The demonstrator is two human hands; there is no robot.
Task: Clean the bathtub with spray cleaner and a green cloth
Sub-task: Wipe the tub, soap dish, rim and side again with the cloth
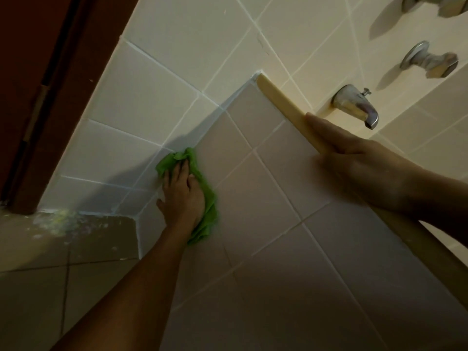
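Right now your left hand (183, 196) lies flat on the green cloth (210, 214), fingers spread and fairly straight, pressing it against the tiled front panel (266, 198) of the tub. The cloth is bunched under your palm. Its crumpled end sticks out past your fingertips, and a longer fold trails down beside your wrist. It sits low on the panel, at the edge where the panel meets the side wall (141, 97) of pale tiles with white grout, just above the floor (38, 287).

Your right hand (354, 158) rests on the cream bathtub rim (281, 97), fingers extended and held together along it, holding nothing. That hand is close to the camera and blurred, so you cannot tell how the thumb lies.

Beyond the rim, a chrome spout (357, 106) juts out of the tiled end wall. A chrome tap handle (428, 60) is fixed above it, and part of a second handle (435, 3) shows at the top edge.

On the left stands a dark brown door frame (38, 97). At its foot, where wall and floor meet, the floor tiles carry a patch of whitish, slightly green speckled residue (58, 219).
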